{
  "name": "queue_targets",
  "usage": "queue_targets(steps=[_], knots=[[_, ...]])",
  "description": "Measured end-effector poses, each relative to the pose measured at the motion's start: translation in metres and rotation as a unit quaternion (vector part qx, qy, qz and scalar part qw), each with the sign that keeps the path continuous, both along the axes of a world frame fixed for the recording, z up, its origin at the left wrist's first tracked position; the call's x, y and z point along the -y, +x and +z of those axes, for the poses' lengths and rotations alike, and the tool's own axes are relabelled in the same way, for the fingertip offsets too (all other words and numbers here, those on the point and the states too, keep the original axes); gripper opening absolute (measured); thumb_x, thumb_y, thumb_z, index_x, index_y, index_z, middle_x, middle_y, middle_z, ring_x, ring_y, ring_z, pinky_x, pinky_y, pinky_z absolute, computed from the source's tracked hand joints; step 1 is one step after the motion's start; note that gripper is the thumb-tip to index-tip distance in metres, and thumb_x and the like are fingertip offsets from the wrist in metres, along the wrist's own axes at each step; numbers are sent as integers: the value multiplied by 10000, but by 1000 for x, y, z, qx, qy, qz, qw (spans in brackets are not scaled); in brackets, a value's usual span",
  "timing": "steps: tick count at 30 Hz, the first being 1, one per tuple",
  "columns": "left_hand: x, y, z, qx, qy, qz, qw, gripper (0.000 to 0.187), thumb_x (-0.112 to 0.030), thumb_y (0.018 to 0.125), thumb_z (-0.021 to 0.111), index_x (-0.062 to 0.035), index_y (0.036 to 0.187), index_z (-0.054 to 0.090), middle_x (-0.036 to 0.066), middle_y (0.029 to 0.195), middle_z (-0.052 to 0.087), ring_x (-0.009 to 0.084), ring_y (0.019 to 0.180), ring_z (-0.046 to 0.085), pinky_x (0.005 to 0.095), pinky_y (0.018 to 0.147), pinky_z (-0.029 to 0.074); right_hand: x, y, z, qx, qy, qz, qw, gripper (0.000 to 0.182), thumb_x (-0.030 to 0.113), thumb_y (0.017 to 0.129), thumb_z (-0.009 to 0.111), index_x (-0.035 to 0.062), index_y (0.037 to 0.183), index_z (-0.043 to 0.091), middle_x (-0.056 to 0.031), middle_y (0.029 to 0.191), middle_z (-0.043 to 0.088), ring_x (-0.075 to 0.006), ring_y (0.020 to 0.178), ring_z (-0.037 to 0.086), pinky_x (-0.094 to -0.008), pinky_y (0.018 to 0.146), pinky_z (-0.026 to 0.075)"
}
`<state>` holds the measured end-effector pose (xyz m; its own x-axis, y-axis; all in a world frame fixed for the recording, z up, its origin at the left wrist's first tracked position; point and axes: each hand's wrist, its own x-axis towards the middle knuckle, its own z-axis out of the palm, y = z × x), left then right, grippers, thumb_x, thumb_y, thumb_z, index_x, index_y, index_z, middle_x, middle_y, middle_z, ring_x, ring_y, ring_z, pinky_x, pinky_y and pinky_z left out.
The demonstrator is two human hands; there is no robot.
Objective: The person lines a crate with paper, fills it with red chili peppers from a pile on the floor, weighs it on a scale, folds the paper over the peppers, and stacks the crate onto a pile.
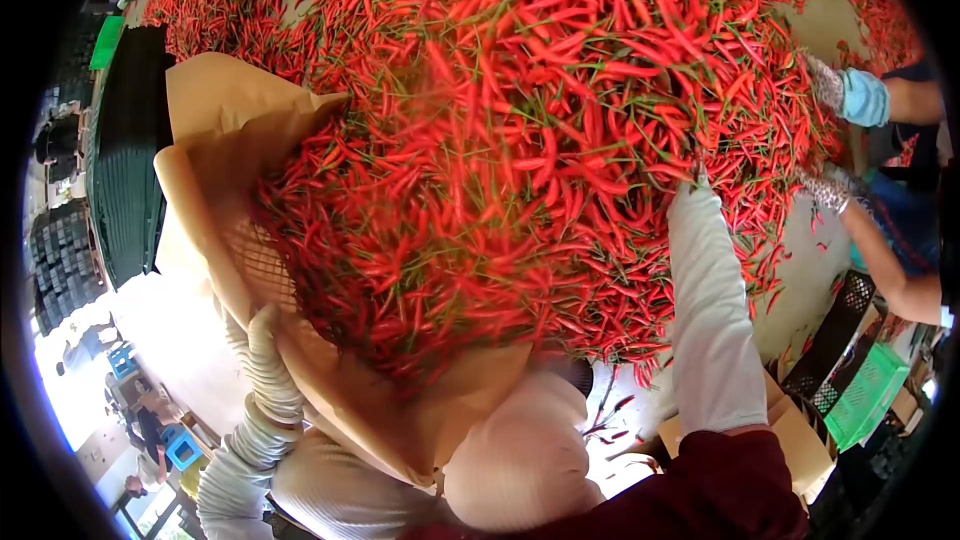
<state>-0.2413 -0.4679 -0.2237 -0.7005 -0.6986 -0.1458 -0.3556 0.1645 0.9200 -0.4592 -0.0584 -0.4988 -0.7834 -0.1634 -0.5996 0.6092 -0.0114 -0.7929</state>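
Note:
A huge heap of red chillies (600,70) with green stems fills the middle. A mesh crate lined with brown paper (215,110) lies tilted on its side at the left, and chillies (400,240) spill out of it onto the heap. My left hand (264,328), in a pale glove and ribbed sleeve, grips the crate's near edge. My right arm in a white sleeve reaches across to the heap. My right hand (697,174) is sunk in the chillies, so its fingers are hidden.
Another person at the right works the heap with two patterned gloves (826,82) (826,190). A green crate (868,392), a black crate (838,332) and a cardboard box (805,435) stand at lower right. Dark green stacked crates (125,160) stand at the left.

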Motion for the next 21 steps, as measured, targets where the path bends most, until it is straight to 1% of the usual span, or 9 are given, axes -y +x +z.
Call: queue_targets(steps=[7,9,10,12,13,15,16,19,21], knots=[[8,7,0,53,12,-22,998,618,-232,790,593,-71,1364,427,26,1182,472,152,1022,442,269,933,371,26,2,1,-15,1,28,999,816,647,853,525,93,1433,373,-86,1350,484,-186,1154,477,-352,940,422],[9,8,-1,48,44,-4,998,598,-226,791,596,-80,1349,438,15,1104,476,128,950,445,253,857,410,35,-1,3,-26,4,38,999,807,642,856,525,93,1430,379,-85,1343,490,-182,1149,480,-348,936,424],[6,6,1,48,43,-5,998,598,-226,791,596,-80,1349,438,15,1104,476,128,950,445,253,857,410,38,0,4,-25,6,42,999,803,640,858,525,93,1428,382,-84,1340,493,-180,1147,481,-346,934,426],[0,5,6,22,32,0,999,601,-222,788,601,-90,1350,433,0,1024,468,106,883,435,239,779,428,45,-1,5,-29,10,50,998,794,635,861,524,93,1425,387,-82,1333,499,-177,1142,484,-342,930,428],[16,14,-1,26,40,-13,999,632,-218,781,611,-93,1368,413,4,1032,470,108,890,442,237,767,433,50,-3,6,-33,12,53,998,790,633,862,524,93,1423,390,-82,1330,502,-175,1140,486,-340,928,430],[12,13,7,42,97,-1,994,678,-219,768,617,-89,1393,387,16,1083,467,118,923,442,239,818,415,58,-2,8,-31,13,58,998,782,628,865,524,93,1419,396,-80,1323,508,-171,1135,488,-336,923,432],[7,8,8,16,17,-18,1000,704,-213,753,612,-77,1402,376,23,1110,461,134,964,437,247,875,384,61,0,9,-28,13,62,998,777,626,866,524,93,1418,399,-79,1319,511,-169,1132,490,-334,921,434],[4,4,5,-42,37,-13,998,719,-212,742,609,-65,1404,372,14,1110,459,143,993,426,267,915,359,68,11,14,-29,16,70,997,765,619,871,523,93,1413,407,-77,1309,520,-164,1125,494,-329,915,438],[14,13,2,-31,31,-3,999,713,-203,735,605,-58,1395,378,21,1137,466,157,1024,431,281,934,361,80,20,20,-33,13,81,996,756,615,874,523,92,1409,413,-75,1303,526,-160,1120,497,-325,911,441]])
